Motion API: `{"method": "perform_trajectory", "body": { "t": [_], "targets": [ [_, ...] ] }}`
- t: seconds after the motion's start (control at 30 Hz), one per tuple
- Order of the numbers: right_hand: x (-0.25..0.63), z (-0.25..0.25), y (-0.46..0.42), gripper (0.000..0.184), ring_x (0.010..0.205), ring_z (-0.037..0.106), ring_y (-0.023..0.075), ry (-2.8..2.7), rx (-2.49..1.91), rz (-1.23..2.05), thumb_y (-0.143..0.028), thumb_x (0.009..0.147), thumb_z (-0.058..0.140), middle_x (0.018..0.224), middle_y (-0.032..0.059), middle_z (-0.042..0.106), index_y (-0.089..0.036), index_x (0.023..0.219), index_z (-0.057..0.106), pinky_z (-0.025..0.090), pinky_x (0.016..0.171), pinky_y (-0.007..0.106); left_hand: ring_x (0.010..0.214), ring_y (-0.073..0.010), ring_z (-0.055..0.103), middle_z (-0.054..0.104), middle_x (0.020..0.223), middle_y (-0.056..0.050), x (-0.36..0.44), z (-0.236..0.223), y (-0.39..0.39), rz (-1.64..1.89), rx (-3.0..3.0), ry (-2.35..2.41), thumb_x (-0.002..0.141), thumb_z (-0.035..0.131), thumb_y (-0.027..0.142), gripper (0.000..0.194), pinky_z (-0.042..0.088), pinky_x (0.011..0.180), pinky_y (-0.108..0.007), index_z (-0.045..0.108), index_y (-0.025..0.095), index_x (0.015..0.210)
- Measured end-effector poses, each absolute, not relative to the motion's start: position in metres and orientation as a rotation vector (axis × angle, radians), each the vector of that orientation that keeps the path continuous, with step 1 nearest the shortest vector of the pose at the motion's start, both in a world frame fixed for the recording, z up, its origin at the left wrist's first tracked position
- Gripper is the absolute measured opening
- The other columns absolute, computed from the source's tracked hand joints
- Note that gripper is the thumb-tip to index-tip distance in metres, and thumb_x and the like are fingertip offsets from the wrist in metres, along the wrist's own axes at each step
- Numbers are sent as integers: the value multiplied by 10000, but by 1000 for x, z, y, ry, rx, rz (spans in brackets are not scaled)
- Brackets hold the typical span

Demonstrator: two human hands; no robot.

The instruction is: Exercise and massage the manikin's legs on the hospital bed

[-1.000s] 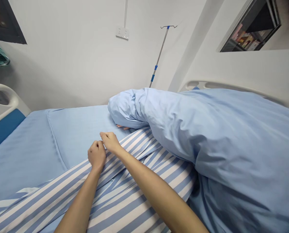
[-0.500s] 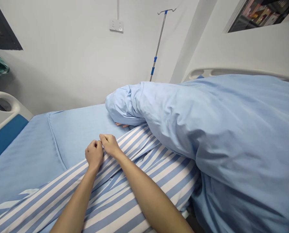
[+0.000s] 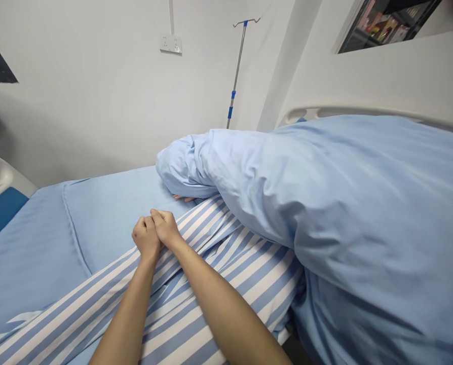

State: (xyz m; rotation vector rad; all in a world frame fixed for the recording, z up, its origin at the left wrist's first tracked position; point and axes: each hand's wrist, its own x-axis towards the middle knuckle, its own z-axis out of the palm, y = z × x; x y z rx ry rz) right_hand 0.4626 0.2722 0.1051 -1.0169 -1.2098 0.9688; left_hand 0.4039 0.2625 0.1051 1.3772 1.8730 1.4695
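My left hand [image 3: 146,236] is curled into a fist at the far edge of the blue-and-white striped clothing [image 3: 211,289] on the bed. Touching it on the right is my right hand [image 3: 165,226], also closed, with its thumb side up. No object shows in either fist; their undersides are hidden. The striped fabric runs lengthwise under both forearms and seems to cover a person's limb. A bulky light-blue quilt [image 3: 257,167] covers its far right end. Peeking from beneath the quilt is a small part of a person's hand or foot [image 3: 184,198].
A light-blue sheet [image 3: 108,203] covers the bed beyond my hands. Bed end boards stand at left [image 3: 6,177] and far right [image 3: 348,111]. Against the wall rises a metal drip stand [image 3: 238,61], right of a socket panel [image 3: 171,44].
My fists have come closer together, the right now pressed against the left. The whole view has shifted slightly to the right; the quilt and striped clothing look the same.
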Motion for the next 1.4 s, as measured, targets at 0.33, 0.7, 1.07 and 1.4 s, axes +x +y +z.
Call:
{"method": "perform_trajectory", "body": {
  "t": [0.33,0.7,1.07,1.4],
  "targets": [
    [462,105,274,379,491,286,79,-1244,-1087,944,-409,810,400,496,-56,289,-195,512,301,249,449,215,505,-110,320,399,474,37,402,103,263,1414,1414,1870,794,371,332,332,224,537,-266,350,202,489],
    [493,129,278,421,507,328,84,-1596,-1276,652,-389,853,351,475,-47,323,-178,488,350,240,506,227,498,-105,281,303,451,46,406,103,260,1359,1478,1896,767,386,279,319,198,522,-259,275,189,482],
    [502,109,280,430,501,344,80,-1517,-1134,788,-417,853,368,480,-52,343,-176,497,371,256,507,220,503,-108,295,367,465,37,409,104,262,1214,1678,1903,752,393,299,301,210,525,-260,355,196,472],
    [506,107,293,411,429,318,77,-1188,-962,1054,-430,821,404,421,-64,340,-193,490,351,284,465,222,490,-94,333,356,469,55,447,123,277,1651,1208,1709,729,397,294,256,269,505,-245,376,200,492]
  ]
}}
